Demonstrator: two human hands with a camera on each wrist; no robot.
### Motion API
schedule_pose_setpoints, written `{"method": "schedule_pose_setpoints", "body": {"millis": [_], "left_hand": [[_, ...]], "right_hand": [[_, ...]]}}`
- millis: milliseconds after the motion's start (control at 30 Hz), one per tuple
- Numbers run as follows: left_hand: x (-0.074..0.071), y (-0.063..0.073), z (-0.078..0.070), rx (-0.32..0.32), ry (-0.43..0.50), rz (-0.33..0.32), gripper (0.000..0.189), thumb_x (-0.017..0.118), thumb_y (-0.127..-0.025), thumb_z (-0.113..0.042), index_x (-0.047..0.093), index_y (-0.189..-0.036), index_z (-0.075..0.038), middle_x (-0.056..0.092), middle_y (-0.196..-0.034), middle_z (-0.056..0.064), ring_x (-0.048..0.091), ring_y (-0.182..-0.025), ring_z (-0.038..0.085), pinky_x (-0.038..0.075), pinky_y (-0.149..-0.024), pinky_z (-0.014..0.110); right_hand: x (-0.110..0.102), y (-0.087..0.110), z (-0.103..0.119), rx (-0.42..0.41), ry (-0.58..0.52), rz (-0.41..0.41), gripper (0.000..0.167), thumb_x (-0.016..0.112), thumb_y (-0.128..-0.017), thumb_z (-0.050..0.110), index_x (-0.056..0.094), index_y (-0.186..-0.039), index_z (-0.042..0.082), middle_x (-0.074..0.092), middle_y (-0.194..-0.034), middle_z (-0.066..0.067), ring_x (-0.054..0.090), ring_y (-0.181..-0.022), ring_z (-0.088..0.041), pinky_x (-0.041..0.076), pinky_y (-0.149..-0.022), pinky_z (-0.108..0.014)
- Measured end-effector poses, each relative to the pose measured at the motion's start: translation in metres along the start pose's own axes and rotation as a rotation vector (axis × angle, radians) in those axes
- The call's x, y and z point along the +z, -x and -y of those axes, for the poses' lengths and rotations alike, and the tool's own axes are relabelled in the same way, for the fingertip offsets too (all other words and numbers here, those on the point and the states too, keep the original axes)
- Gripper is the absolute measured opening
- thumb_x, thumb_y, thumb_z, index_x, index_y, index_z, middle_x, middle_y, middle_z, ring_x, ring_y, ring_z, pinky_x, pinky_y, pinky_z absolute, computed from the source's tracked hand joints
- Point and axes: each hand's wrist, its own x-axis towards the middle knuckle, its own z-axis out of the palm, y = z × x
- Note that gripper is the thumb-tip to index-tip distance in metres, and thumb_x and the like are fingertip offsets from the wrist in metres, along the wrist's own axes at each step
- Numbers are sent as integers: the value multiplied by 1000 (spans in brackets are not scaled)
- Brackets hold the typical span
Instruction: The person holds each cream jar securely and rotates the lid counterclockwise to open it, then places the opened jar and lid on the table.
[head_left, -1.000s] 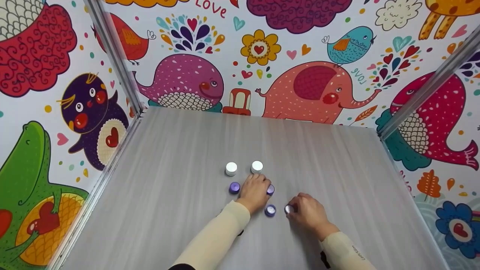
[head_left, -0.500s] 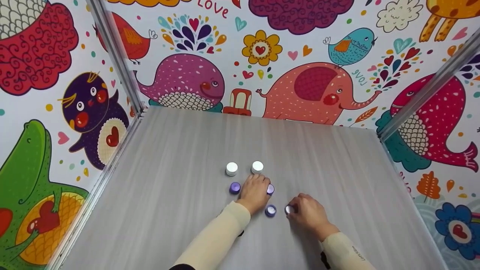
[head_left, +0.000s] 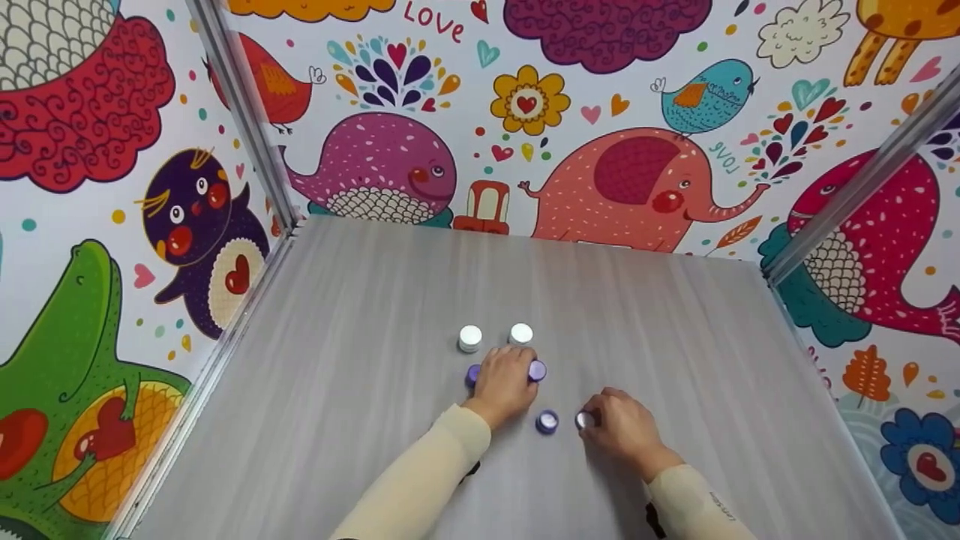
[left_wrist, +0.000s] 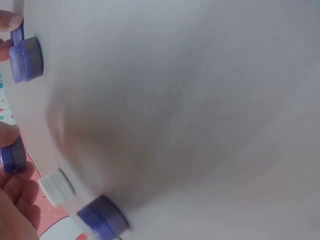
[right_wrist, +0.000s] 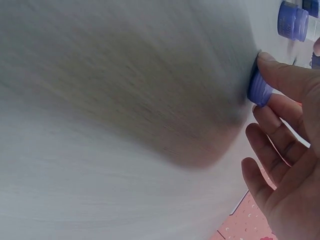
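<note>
In the head view my left hand (head_left: 504, 384) grips a small purple jar (head_left: 536, 370) at its fingertips. The left wrist view has that purple jar (left_wrist: 13, 156) pinched between thumb and fingers, seemingly just off the table. Another purple jar (head_left: 472, 375) is partly hidden behind the left hand. To the right, my right hand (head_left: 626, 427) pinches a round purple lid (head_left: 585, 420), pale inside, on edge at the tabletop; the right wrist view has this lid (right_wrist: 261, 89) between thumb and fingers. Beside it stands an uncapped purple jar (head_left: 547, 421), pale on top.
Two white-lidded jars (head_left: 470, 338) stand just beyond the left hand. They rest on a grey wood-grain table (head_left: 360, 322). Cartoon-printed panels (head_left: 465, 105) with metal corner strips enclose its back and sides.
The left hand has shifted a little leftward and away with the purple jar, now covering part of the jar at its left. The right hand keeps its place. The head view shifts slightly.
</note>
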Motion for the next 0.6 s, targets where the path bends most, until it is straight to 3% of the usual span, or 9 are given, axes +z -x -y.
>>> {"method": "schedule_pose_setpoints", "body": {"millis": [333,600], "left_hand": [[-9,13,3,-3,58,-83,30,78,-76,-25,67,-101,-14,67,-97,-1,60,-91,19,44,-80,34],[-14,20,3,-3,47,-108,31,79,-75,-27,66,-100,-15,65,-94,-2,59,-88,18,44,-79,34]], "right_hand": [[1,-1,-3,9,-12,16,20,84,-70,12,73,-86,14,55,-79,7,54,-73,-12,50,-69,-39],[3,0,-1,-9,-7,-2,19,84,-71,12,74,-87,14,58,-80,5,56,-73,-13,52,-71,-40]]}}
